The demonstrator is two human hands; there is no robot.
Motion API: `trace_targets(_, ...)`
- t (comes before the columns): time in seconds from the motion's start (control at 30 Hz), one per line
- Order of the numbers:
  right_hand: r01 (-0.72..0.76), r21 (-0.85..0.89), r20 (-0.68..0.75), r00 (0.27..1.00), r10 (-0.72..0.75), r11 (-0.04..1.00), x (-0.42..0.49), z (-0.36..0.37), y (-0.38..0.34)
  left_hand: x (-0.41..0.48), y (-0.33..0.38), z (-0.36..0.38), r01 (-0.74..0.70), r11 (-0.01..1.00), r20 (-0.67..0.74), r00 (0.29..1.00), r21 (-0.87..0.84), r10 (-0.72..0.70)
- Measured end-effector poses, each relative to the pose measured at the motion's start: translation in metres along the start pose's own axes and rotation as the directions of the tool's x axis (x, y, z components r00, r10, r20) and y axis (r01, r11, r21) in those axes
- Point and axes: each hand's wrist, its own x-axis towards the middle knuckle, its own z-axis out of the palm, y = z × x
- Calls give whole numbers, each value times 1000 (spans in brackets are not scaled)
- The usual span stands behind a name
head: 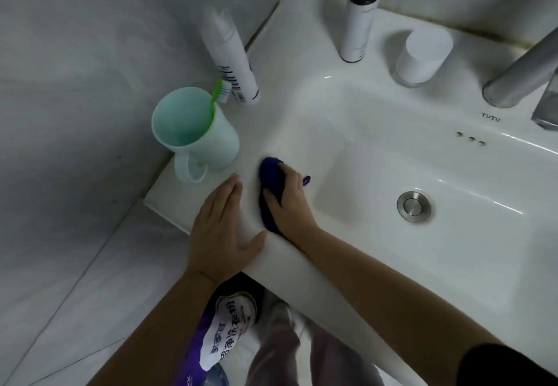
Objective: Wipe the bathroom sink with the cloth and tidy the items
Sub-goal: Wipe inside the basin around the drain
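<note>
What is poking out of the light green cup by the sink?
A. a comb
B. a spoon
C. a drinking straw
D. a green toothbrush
D: a green toothbrush stands in the cup, and its bristled head leans out over the rim.

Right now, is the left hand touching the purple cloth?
Apart. The head view shows a strip of white sink between the left hand and the purple cloth.
</note>
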Motion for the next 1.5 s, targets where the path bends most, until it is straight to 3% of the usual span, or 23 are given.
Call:
trace_targets(0.07, 22, 91, 94, 995, -31, 996, -6, 1, -11, -3, 2, -1, 53, 998, -31, 998, -20, -54)
trace_targets(0.17, 60, -81, 378, 926, -25, 995, -22, -27, 11, -20, -3, -6, 114, 992, -44, 992, -54, -117)
trace_targets(0.27, -8, -303, 221, 972, 78, 953, -18, -36, 29, -40, -15, -13, 126, 990, 17, 992, -62, -125)
trace_targets(0.33, -23, -212, 148, 987, 55, 977, -10, -20, 19, -42, -22, -17, 96, 993, 36, 995, -66, -94)
trace_targets(0.4, 29, -65, 179, 984, -17, 997, -9, -6, -1, -39, -22, -19, 63, 995, 38, 997, -81, -60)
trace_targets(0.5, 70, -50, 322, 946, -51, 996, -27, -18, -5, -37, -18, -19, 23, 996, 34, 999, -81, -20)
trace_targets(0.6, -14, -195, 323, 943, 78, 981, -49, -55, 28, -37, -15, -18, 5, 997, 30, 1000, -82, -3)
trace_targets(0.7, -148, -458, 110, 969, 221, 877, -43, -66, 52, -36, -9, -15, 15, 996, 21, 1000, -88, -14)
trace_targets(0.8, -120, -357, 91, 982, 163, 926, -19, -35, 29, -34, -3, -13, -12, 997, 4, 1000, -70, 12)
trace_targets(0.87, -53, -194, 203, 975, 93, 980, -17, -18, 5, -33, 2, -10, -31, 997, -8, 1000, -72, 30)
trace_targets(0.97, 0, -93, 364, 931, 34, 996, -44, -35, -1, -35, 9, -7, -21, 995, -5, 1000, -93, 21)
trace_targets(1.03, -56, -157, 359, 927, 109, 986, -68, -68, 25, -37, 12, -6, -18, 995, -21, 1000, -98, 16)
trace_targets(1.17, -288, -452, 94, 926, 366, 844, -98, -115, 72, -42, 27, -5, -84, 988, -13, 996, -128, 83)
trace_targets(1.23, -311, -433, 80, 922, 380, 846, -99, -108, 66, -41, 37, -3, -132, 982, 0, 991, -133, 134)
trace_targets(1.37, -236, -227, 252, 923, 292, 945, -119, -107, 32, -34, 62, -4, -207, 965, -17, 978, -161, 207)
trace_targets(1.5, -399, -236, 167, 882, 441, 886, -176, -164, 63, -28, 87, 0, -303, 937, 10, 951, -172, 309)
